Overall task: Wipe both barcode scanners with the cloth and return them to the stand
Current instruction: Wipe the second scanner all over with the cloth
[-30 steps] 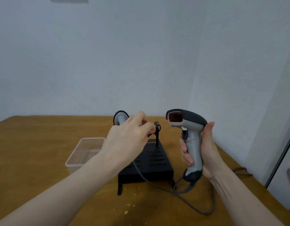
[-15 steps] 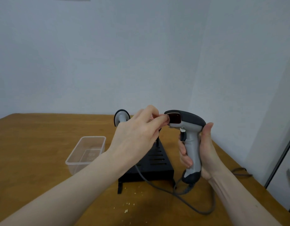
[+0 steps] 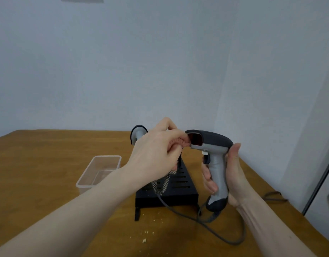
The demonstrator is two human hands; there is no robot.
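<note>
My right hand grips the handle of a grey and black barcode scanner, held upright with its red window facing left. My left hand pinches a pink cloth against that window; a checked end of the cloth hangs below my palm. Behind my left hand a second scanner sits on the black slotted stand, mostly hidden.
A clear plastic tub stands left of the stand on the wooden table. The held scanner's grey cable loops across the table in front. Crumbs lie near the table's front. A wall stands close on the right.
My left hand moved right from the stand with the cloth and now presses it on the scanner window. The right hand brought the scanner slightly left.
</note>
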